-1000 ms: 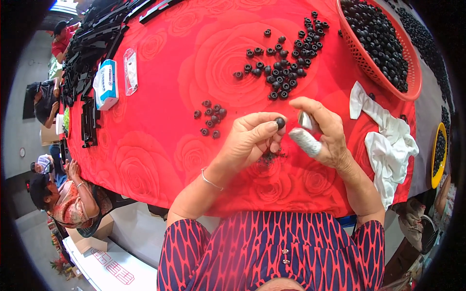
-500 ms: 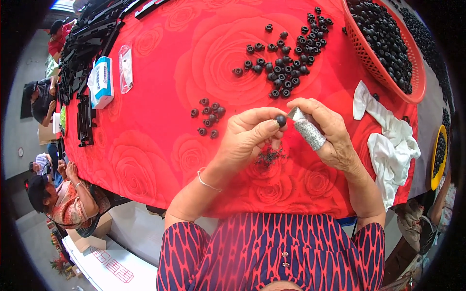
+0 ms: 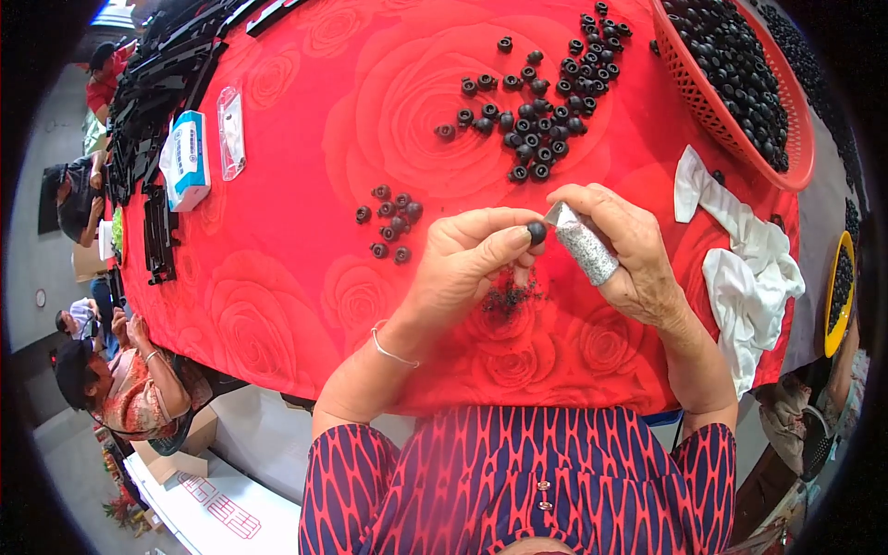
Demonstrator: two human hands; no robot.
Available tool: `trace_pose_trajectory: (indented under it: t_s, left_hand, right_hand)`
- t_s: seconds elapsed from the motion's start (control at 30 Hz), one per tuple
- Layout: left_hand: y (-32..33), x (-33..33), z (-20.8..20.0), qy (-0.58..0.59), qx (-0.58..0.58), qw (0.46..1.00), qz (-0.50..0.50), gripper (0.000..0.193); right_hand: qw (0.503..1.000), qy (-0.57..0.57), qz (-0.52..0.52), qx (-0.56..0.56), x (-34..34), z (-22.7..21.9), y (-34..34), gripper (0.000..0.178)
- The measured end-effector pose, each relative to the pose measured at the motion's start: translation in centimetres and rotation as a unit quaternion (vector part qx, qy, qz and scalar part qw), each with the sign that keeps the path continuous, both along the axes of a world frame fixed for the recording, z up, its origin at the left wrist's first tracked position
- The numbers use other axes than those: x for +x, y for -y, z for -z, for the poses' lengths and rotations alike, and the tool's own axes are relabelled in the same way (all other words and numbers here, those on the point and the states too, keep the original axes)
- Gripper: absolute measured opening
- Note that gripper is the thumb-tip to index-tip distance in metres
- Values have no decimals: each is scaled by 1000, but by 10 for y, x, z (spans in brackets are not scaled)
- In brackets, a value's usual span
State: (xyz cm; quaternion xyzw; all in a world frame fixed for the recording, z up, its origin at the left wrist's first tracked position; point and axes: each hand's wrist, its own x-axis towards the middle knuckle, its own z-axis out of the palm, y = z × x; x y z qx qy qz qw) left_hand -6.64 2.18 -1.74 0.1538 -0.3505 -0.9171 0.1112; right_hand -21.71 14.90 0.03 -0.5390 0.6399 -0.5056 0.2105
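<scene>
Between thumb and index finger, my left hand pinches a small round black knob-like part. Just right of it, my right hand is closed on a small thin blade, its tip close to the part. A speckled silver wrap lies along the thumb side of that hand. Below the fingers, fine black shavings are scattered on the red cloth. To the left sits a small group of black parts. A larger spread of the same parts lies beyond my hands.
A red plastic basket heaped with black parts stands at the far right. White gloves or cloth lie near my right forearm. At left are a tissue pack, a clear case and black strips. Other people sit along the left side.
The table and things on it appear shifted slightly left in view. Both hands keep nearly the same pose, with the black part and the blade still in them.
</scene>
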Motion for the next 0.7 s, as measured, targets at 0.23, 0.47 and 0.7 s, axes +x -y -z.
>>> trace_pose_trajectory:
  t_s: [0.23, 0.47, 0.7]
  left_hand:
    - [-1, -1, -4, 34, -56, 998, -6, 22]
    - [-1, -2, -5, 57, -75, 995, -11, 21]
    - [-1, 0, 1, 39, -58, 998, -11, 24]
  right_hand:
    - [1000, -12, -23, 15, -2, -1, 0, 26]
    - [1000, 4, -17, 13, -2, 0, -1, 31]
    - [1000, 10, -19, 8, -2, 4, 0, 30]
